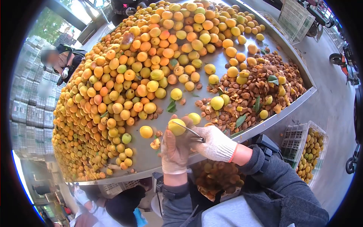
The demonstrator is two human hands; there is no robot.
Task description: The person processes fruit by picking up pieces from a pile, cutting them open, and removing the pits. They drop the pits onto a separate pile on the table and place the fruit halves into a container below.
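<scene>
In a thin translucent glove, my left hand [174, 153] grips a yellow apricot [176, 128] over the near side of the metal table. My right hand [217, 143], in a white knitted glove, is closed round a slim metal tool [193, 132]. The tool's thin pointed end lies across the face of that apricot; its grip is mostly hidden in my fingers. Just beyond my hands lies another yellow apricot [194, 118]. To the left are a loose orange apricot [146, 131] and a torn piece of fruit [155, 143].
A large heap of apricots [124, 75] covers the table's [196, 104] left and far sides. Brown pits [249, 96] with leaves lie piled at the right. Below the edge are a container of fruit [217, 176] and a white crate [295, 142]. People stand around the table.
</scene>
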